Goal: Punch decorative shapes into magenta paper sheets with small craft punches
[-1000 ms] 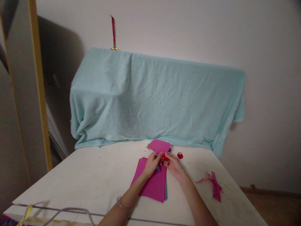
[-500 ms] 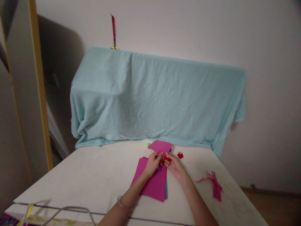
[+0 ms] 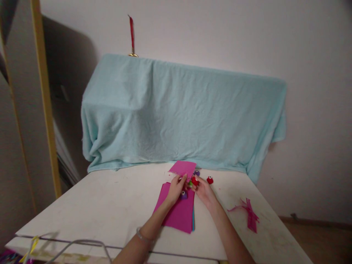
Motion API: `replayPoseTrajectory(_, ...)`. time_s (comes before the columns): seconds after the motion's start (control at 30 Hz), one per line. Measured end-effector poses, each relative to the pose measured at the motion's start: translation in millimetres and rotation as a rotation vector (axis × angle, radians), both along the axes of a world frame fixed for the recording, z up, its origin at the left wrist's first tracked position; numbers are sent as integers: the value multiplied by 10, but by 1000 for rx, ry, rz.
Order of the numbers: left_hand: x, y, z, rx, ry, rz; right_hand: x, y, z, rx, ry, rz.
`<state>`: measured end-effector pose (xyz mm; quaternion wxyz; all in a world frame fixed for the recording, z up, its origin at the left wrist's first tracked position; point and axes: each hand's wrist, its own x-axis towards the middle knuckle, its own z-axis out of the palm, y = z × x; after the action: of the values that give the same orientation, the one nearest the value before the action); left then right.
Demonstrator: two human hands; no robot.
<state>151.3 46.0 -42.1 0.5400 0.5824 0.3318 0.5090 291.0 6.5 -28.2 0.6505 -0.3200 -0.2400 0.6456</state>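
Note:
My left hand (image 3: 176,190) is closed, thumb and finger pinching the lower edge of a small pink sheet (image 3: 182,167). Close beside it, my right hand (image 3: 205,191) has its fingertips around a small red figure (image 3: 195,180). A bit of green (image 3: 190,183) shows between the two hands; which fingers touch it is hard to tell. Under the left hand, a purple figure with a googly eye (image 3: 183,195) rests on a stack of magenta sheets (image 3: 178,218). Another purple figure (image 3: 196,171) sits behind the hands, and a red figure with an eye (image 3: 210,179) to their right.
Shredded magenta strips (image 3: 250,217) lie on the right of the white table (image 3: 118,201). A pale blue towel (image 3: 181,113) drapes over something along the back. A grey cable (image 3: 82,241) loops at the front left edge.
The small pink sheet has shifted left and turned a little, uncovering more of the purple figure behind. Green now shows between my hands, and the purple figure under my left hand is plainer.

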Motion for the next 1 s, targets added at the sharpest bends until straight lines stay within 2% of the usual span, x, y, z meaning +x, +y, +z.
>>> replayPoseTrajectory(0.2, 6, 14, -7, 4, -22, 16, -15, -9, -8, 61, -112, -76)
replayPoseTrajectory(0.37, -15, -7, 24, 14, -3, 40, -4, 12, -9, 51, -205, -174)
replayPoseTrajectory(0.53, -23, -22, 46, 53, 18, 68, -22, 1, -5, 110, -256, -180)
replayPoseTrajectory(1.0, -22, -44, 71, 68, 34, 74, -33, -1, -13, 116, -283, -187)
